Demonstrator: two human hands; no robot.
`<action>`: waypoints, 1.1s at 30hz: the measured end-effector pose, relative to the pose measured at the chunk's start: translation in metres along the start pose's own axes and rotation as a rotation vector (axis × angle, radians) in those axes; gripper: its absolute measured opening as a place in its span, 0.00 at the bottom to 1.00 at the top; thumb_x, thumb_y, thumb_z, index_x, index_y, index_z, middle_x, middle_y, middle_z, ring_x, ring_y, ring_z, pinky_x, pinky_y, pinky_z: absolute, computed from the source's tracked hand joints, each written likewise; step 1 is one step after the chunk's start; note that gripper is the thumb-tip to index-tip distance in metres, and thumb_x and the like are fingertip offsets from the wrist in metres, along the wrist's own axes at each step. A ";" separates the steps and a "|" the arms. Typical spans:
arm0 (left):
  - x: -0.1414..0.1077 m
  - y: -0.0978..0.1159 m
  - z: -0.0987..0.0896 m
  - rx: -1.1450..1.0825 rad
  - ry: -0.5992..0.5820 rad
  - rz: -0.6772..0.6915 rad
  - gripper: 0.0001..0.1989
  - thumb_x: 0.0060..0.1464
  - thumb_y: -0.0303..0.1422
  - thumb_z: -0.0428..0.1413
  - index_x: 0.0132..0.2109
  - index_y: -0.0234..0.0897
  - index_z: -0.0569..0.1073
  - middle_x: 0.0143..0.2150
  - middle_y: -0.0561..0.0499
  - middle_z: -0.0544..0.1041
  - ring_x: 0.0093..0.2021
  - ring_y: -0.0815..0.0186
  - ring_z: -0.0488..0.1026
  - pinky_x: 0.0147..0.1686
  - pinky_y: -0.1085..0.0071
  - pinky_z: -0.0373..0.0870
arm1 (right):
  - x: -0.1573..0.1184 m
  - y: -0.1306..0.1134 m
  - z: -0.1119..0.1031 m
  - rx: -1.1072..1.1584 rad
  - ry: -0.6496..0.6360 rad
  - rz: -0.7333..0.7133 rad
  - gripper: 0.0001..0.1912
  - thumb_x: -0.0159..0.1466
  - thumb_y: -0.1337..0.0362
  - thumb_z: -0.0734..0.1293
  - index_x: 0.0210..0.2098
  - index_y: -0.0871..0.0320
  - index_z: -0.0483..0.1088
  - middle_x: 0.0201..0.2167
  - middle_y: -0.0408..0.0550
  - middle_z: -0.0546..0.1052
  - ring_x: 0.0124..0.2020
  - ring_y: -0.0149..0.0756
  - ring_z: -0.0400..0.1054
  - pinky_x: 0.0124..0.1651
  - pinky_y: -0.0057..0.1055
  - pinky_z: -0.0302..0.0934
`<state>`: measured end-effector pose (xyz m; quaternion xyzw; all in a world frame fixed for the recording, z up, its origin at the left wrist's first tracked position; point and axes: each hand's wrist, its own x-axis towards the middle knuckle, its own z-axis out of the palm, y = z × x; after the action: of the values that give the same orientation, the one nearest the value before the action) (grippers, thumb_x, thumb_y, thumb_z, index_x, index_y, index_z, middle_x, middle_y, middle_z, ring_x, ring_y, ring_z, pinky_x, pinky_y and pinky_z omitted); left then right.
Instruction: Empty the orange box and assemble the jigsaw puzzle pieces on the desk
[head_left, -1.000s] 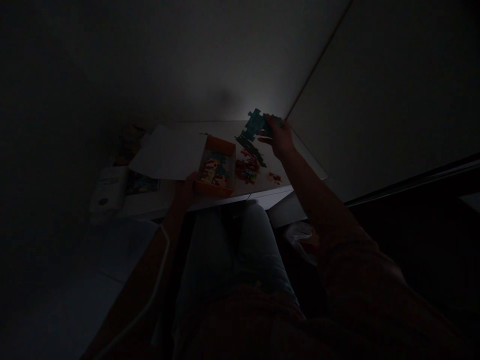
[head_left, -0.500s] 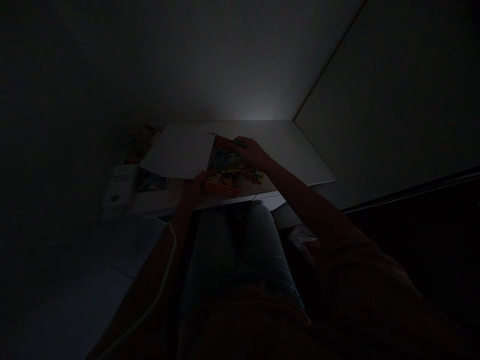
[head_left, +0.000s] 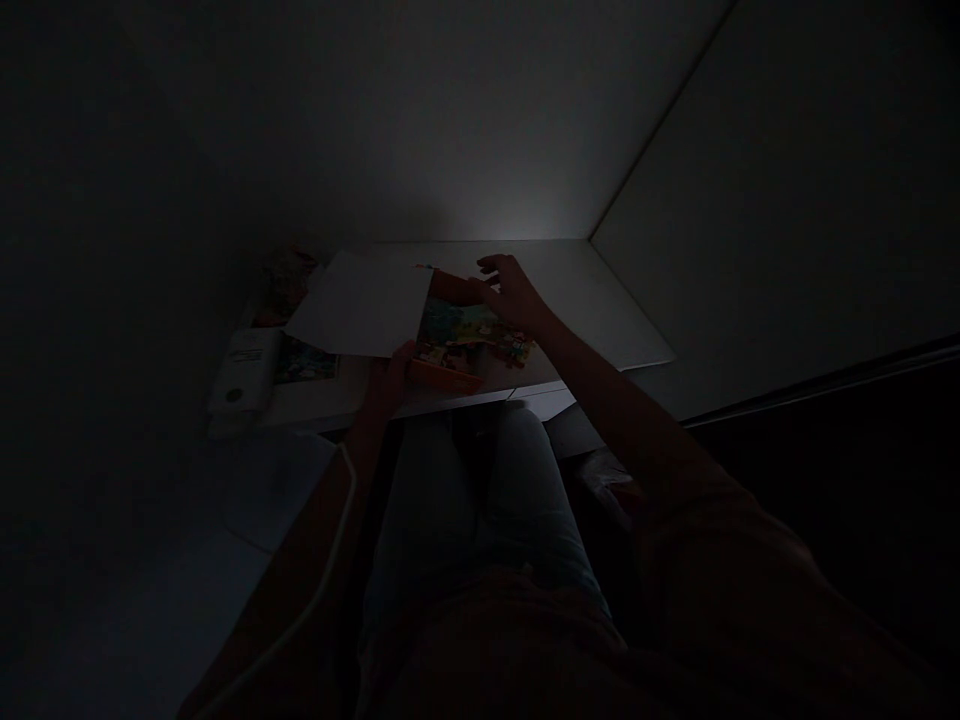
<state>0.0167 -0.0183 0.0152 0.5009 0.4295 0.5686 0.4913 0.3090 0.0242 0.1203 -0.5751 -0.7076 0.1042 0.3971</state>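
Note:
An orange box [head_left: 448, 377] lies open on a white tabletop, and a broad white flap or sheet [head_left: 360, 305] spreads out from its left side. Inside the box, and jutting over its right edge, is a colourful joined section of jigsaw puzzle [head_left: 469, 325]. My left hand [head_left: 391, 378] grips the near left corner of the box, its thumb at the rim. Over the far right part of the box hovers my right hand [head_left: 514, 292], fingers apart and nothing visible in them. Dim light hides fine detail.
On the left of the tabletop [head_left: 577, 300] stand a white box-like object [head_left: 244, 368] and a colourful picture card [head_left: 306, 362]. A crumpled bag-like item [head_left: 289, 285] sits behind them. Walls border the back and right. A white cable [head_left: 341, 510] crosses my left forearm.
My right hand has lifted off the puzzle and spread its fingers, uncovering more of the picture. The left hand keeps its grip on the box.

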 end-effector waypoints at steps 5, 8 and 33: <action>0.003 -0.002 0.000 0.026 -0.010 0.016 0.29 0.54 0.61 0.66 0.51 0.44 0.82 0.69 0.38 0.85 0.76 0.39 0.77 0.84 0.45 0.66 | -0.034 0.011 -0.034 -0.137 -0.052 0.462 0.39 0.66 0.41 0.85 0.64 0.59 0.75 0.67 0.71 0.79 0.66 0.66 0.80 0.72 0.62 0.76; 0.005 -0.005 0.000 0.019 -0.023 0.036 0.29 0.53 0.62 0.66 0.50 0.45 0.82 0.63 0.40 0.88 0.72 0.40 0.79 0.82 0.46 0.69 | -0.047 0.005 -0.034 0.118 -0.140 0.551 0.30 0.72 0.45 0.81 0.63 0.57 0.74 0.61 0.65 0.85 0.56 0.55 0.85 0.59 0.52 0.84; 0.002 -0.002 0.000 0.013 -0.025 0.022 0.31 0.52 0.61 0.68 0.52 0.42 0.81 0.67 0.33 0.85 0.76 0.38 0.77 0.85 0.42 0.65 | -0.032 -0.077 0.011 -0.837 -0.656 -0.110 0.40 0.71 0.47 0.80 0.73 0.65 0.75 0.72 0.72 0.81 0.70 0.68 0.78 0.73 0.56 0.67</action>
<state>0.0165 -0.0164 0.0135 0.5158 0.4214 0.5651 0.4869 0.2463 -0.0250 0.1453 -0.5834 -0.8048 -0.0336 -0.1035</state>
